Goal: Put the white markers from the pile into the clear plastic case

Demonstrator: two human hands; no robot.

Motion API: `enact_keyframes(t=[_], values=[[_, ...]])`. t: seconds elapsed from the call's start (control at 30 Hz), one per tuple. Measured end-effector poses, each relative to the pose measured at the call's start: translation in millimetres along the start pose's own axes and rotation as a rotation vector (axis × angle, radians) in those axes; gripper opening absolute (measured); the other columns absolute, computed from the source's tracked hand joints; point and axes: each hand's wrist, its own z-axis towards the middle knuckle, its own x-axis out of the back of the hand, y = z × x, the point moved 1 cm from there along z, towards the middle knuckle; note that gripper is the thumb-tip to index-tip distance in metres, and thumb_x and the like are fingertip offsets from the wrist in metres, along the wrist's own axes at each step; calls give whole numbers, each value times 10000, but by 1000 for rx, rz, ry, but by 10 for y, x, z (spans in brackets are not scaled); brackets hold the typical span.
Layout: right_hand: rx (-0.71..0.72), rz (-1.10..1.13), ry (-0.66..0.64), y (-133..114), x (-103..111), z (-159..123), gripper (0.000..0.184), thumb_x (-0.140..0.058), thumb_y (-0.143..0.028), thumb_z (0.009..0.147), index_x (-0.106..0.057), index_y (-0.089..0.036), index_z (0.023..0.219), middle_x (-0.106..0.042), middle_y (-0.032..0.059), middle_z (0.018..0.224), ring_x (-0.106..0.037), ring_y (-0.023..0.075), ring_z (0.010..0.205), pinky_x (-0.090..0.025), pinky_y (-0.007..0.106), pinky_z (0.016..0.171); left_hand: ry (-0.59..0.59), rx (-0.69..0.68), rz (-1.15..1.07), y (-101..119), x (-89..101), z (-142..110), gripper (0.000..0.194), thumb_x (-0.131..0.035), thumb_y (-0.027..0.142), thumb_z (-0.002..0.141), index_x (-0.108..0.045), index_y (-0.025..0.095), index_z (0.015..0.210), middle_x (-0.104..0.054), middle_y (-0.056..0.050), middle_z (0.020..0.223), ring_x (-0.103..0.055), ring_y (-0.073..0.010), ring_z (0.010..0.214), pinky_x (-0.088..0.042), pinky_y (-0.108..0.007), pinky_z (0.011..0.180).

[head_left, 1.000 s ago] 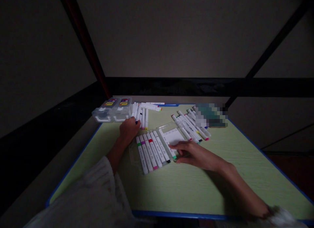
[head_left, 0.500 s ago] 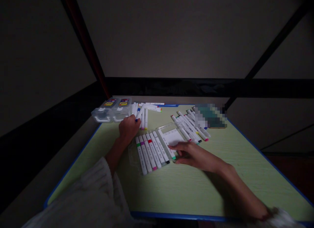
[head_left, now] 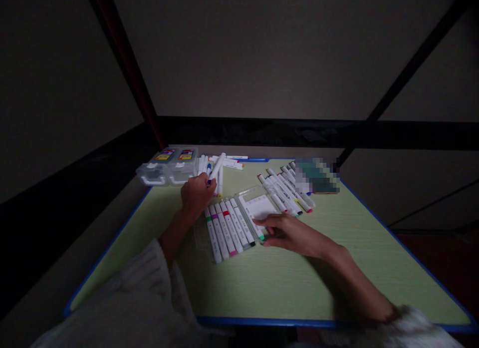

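Observation:
My left hand (head_left: 195, 194) is closed around a white marker (head_left: 217, 167) with a blue end, which slants up and away from the fist. It is beside a loose bunch of white markers (head_left: 220, 182). My right hand (head_left: 288, 232) reaches over the open clear plastic case (head_left: 248, 192), thumb and forefinger apart. Its forefinger is at a green-ended marker (head_left: 250, 219) lying in the case; whether it presses on it I cannot tell. Several markers (head_left: 229, 230) lie in a row in the case's left half. White paper or lining (head_left: 260, 207) shows in the right half.
Two clear cases with handles (head_left: 182, 173) stand at the table's back left. Several loose markers (head_left: 284, 188) lie to the right of the open case, by a pixelated green object (head_left: 318, 175). The pale green table (head_left: 292, 293) has a blue edge.
The marker in my left hand now points up more steeply over the bunch. My right hand stays by the green-ended marker. The whole view has shifted slightly.

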Motion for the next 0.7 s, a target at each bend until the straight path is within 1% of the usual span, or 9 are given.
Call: enact_keyframes(t=[0.3, 0.7], values=[[14, 3, 11, 7, -5, 6, 422, -584, -284, 765, -525, -154, 1162, -505, -8, 680, -461, 110, 604, -365, 260, 590, 17, -37, -12, 58, 28, -39, 326, -362, 392, 786, -602, 173, 764, -651, -53, 722, -583, -193, 668, -339, -262, 540], [22, 45, 20, -5, -5, 7, 446, -575, -305, 766, -519, -142, 1177, -506, 1, 685, -447, 111, 587, -353, 249, 556, 15, -83, -55, 120, 60, -60, 322, -354, 383, 798, -596, 176, 748, -636, -37, 690, -568, -173, 654, -331, -250, 545]])
